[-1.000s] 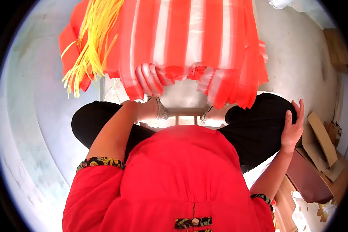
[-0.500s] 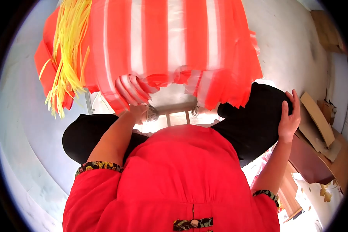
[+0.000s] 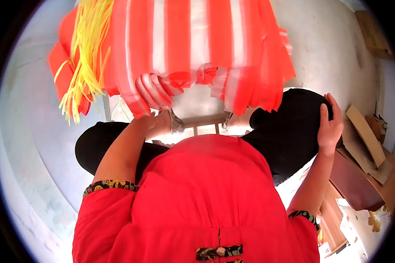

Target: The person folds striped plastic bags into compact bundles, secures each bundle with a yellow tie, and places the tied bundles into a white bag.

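A thick stack of red-and-white striped plastic sheets [image 3: 177, 39], possibly bags, fills the top of the view, its ragged lower edge hanging in front of my knees. My left hand [image 3: 150, 122] reaches up against the underside of its left lower corner. The sheets hide those fingers, so I cannot see whether they grip anything. A bundle of thin yellow plastic strips [image 3: 87, 57] drapes over the left side of the stack. My right hand [image 3: 331, 127] rests on my right knee [image 3: 300, 118], fingers stretched out, thumb apart, holding nothing.
Cardboard pieces [image 3: 366, 136] and a brown box [image 3: 357, 186] stand to the right, beyond my right arm. Another carton [image 3: 373, 35] sits farther back against the wall. Between my feet, a wooden slatted frame [image 3: 205, 129] shows below the stack.
The stack and yellow strips appear slightly higher and farther right, partly from a small camera shift. My left hand stays at the stack's lower corner; my right hand remains on the knee.
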### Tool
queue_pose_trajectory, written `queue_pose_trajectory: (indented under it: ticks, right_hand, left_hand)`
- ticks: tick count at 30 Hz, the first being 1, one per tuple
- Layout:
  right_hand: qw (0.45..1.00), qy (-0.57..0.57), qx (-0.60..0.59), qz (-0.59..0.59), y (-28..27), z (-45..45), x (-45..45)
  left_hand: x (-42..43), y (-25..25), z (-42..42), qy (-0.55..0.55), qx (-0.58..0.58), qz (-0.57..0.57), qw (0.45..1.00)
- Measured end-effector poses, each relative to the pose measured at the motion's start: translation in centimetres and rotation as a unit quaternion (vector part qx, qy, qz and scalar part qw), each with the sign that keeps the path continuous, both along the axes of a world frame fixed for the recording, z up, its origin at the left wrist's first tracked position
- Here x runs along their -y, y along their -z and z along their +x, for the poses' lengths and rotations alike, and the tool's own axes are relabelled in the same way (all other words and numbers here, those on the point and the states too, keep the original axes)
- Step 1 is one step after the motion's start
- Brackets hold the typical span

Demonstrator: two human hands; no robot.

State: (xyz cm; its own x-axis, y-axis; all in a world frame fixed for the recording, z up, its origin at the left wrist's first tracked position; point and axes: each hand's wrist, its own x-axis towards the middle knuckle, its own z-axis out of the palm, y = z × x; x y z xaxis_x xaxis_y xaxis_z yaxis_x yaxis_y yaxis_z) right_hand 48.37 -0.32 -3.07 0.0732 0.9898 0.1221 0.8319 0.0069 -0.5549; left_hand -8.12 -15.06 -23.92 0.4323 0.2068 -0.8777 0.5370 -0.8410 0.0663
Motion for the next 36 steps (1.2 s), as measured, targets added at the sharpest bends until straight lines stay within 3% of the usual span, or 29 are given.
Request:
queue_pose_trajectory:
  ticks: [4,9,15,18,19,24,25,27,31,33,35,36]
  right_hand:
    - [0.999,0.016,0.033,-0.007,-0.5,-0.5,-0.1]
    - [0.999,-0.001,0.043,0.013,-0.2,-0.4,-0.3]
    - [0.998,-0.025,0.061,0.024,0.6,-0.6,-0.5]
    - [0.997,-0.043,0.067,0.024,0.1,-1.4,-0.5]
    - [0.996,-0.049,0.073,0.021,-0.2,-1.7,-0.5]
    - [0.990,-0.069,0.120,-0.002,-0.7,-2.4,-0.6]
    - [0.989,-0.077,0.127,-0.010,-0.7,-2.4,-0.8]
    - [0.984,-0.095,0.146,-0.026,-0.9,-2.3,-1.2]
    - [0.980,-0.108,0.114,-0.121,-2.1,-1.9,-2.8]
    - [0.972,-0.124,0.048,-0.191,-2.1,0.4,-5.4]
    - [0.946,-0.079,-0.184,-0.256,2.2,3.9,-7.8]
    - [0.914,-0.063,-0.269,-0.296,3.4,5.1,-8.1]
  left_hand:
    - [-1.8,-1.6,0.0,-0.143,-0.052,-0.102,0.983]
    - [-2.9,-2.7,3.9,-0.269,-0.020,-0.148,0.952]
    - [-2.7,-4.8,9.4,-0.400,0.128,-0.184,0.889]
    - [-1.7,-6.4,10.9,-0.504,0.257,-0.170,0.807]
    - [-1.6,-7.0,11.0,-0.488,0.245,-0.158,0.822]
    - [-2.3,-15.0,11.1,-0.432,0.144,-0.078,0.887]
    - [-2.5,-17.3,10.6,-0.449,0.180,-0.066,0.873]
    - [-2.5,-21.6,8.8,-0.481,0.255,-0.044,0.837]
    - [-2.2,-27.4,3.8,-0.632,0.376,0.050,0.676]
    - [-1.8,-28.5,0.7,-0.647,0.434,0.193,0.597]
    - [-1.2,-27.5,-3.4,-0.629,0.389,0.403,0.539]
    - [-1.0,-27.4,-4.9,-0.615,0.311,0.465,0.555]
